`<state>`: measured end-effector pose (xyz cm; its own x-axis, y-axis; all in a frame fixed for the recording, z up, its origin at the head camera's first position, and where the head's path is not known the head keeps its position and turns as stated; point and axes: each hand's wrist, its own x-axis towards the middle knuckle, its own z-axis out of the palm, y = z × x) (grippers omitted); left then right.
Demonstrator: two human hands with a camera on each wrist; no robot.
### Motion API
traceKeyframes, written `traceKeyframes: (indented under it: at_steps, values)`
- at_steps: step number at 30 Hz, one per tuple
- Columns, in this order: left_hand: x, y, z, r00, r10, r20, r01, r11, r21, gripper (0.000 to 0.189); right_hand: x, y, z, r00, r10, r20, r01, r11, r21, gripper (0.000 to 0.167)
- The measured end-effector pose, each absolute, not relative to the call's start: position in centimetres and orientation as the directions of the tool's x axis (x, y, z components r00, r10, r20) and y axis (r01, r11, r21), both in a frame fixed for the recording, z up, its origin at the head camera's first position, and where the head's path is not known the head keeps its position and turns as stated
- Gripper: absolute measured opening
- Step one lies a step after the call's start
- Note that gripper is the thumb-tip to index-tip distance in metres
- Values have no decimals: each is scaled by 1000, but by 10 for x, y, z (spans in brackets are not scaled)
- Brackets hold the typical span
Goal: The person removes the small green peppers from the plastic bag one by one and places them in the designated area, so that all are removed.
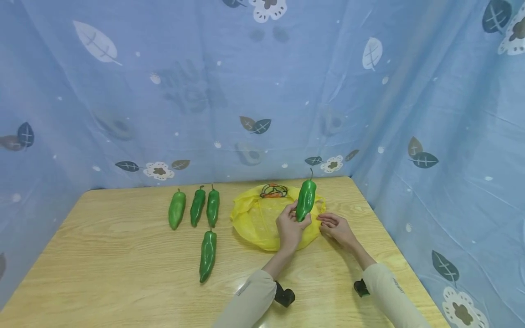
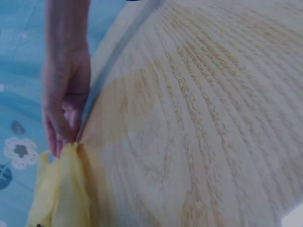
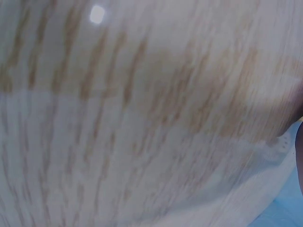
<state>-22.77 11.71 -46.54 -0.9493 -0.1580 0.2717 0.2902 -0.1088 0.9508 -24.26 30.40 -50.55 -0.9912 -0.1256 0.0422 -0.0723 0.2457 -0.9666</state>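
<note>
My left hand grips a long green pepper by its lower end, its thin stem pointing up. It holds the pepper over a yellow plastic bag, which lies spread with its mouth wide and a printed patch at the far side. At the bag's right rim, the fingertips of my right hand pinch the plastic. The left wrist view shows that right hand from the side, with fingers pointing down onto the gathered yellow bag. Mostly blurred tabletop fills the right wrist view.
Left of the bag, several green peppers lie on the wooden table: a row with one pepper at its left end, and another pepper nearer. A blue patterned curtain hangs behind the table and along its sides.
</note>
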Motion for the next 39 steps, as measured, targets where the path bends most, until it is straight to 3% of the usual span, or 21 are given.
traceKeyframes:
  at_steps: [4, 13, 21, 33, 39]
  values:
    - [-221, 107, -458, -947, -160, 279, 303, -155, 940, 45, -241, 304, -503, -989, -144, 39, -75, 251, -965, 43]
    - [-210, 72, -437, -919, -182, 351, 374, -118, 920, 45, -245, 308, -503, -987, -155, 45, -77, 203, -976, 43]
    - [-195, 33, -434, -929, -205, 309, 335, -105, 936, 48, -245, 310, -510, -982, -178, 69, -106, 207, -972, 42]
    - [-173, -24, -436, -914, -245, 323, 328, 19, 944, 50, -243, 309, -511, -982, -183, 47, -85, 203, -976, 44]
    - [-152, -49, -417, -900, -277, 337, 317, 118, 941, 48, -243, 311, -508, -978, -204, 50, -94, 214, -972, 45]
